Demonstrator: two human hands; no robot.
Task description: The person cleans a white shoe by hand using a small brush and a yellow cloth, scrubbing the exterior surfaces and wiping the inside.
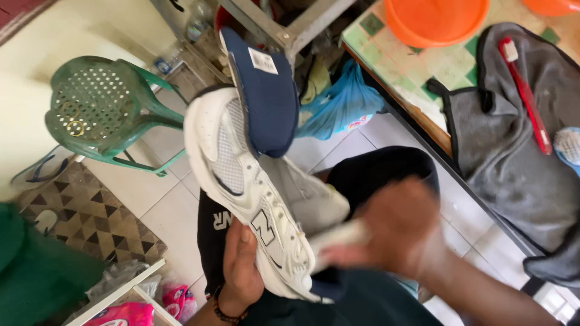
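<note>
Left hand [240,268] cups the white sneaker [248,187] underneath, grip wrapped round its sole, steadying it. Right hand [396,226], blurred, grip pinching a white brush [335,236] against the shoe's side; blue insole [266,90] sticks out, clearing the interior.

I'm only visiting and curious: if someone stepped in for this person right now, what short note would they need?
Left hand: grips the white sneaker from below at the heel end, toe pointing away.
Right hand: blurred, pressing something white and blurred against the shoe's side.
The navy insole sticks out of the shoe.
A red toothbrush lies on the grey cloth on the table.
How clean the shoe is cannot be judged; the insole is not back in.
</note>
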